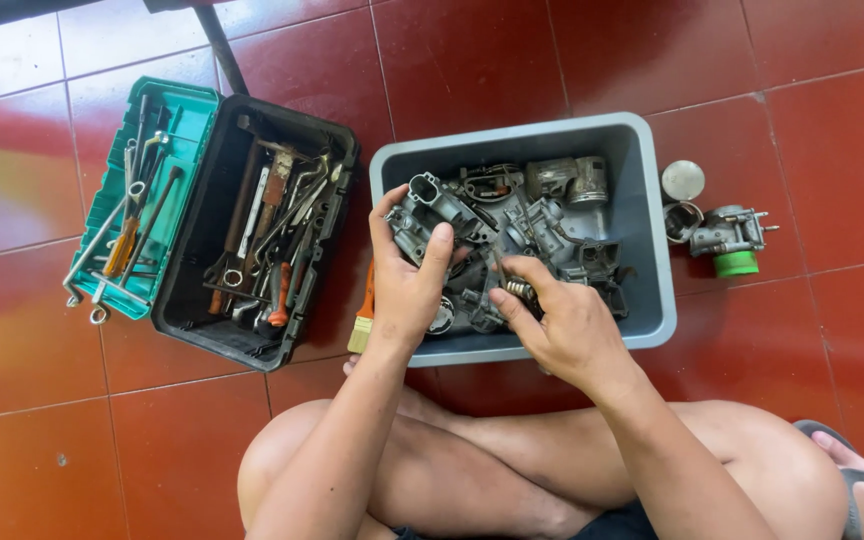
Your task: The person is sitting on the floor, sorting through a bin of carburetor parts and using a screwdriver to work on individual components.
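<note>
Overhead view of a seated person, legs crossed, on a red tiled floor (832,150). A grey plastic bin (652,230) lies ahead of the knees, filled with grey metal engine parts. The left hand (407,275) is closed round a cast carburetor body (432,205) at the bin's left side, thumb across its front and fingers behind; the body's long axis runs diagonally, its round bore pointing up and to the left. The right hand (562,325) rests inside the bin near its front wall, fingers curled and pinching a small ribbed metal piece (519,290); its exact kind cannot be told. Just beside the bin's right wall stand a second carburetor with a green cap (732,240) and a round metal piston (683,181). To the left lie an open black toolbox (262,230), its teal tray (132,210) holding spanners, and an orange-handled paintbrush (363,315).
</note>
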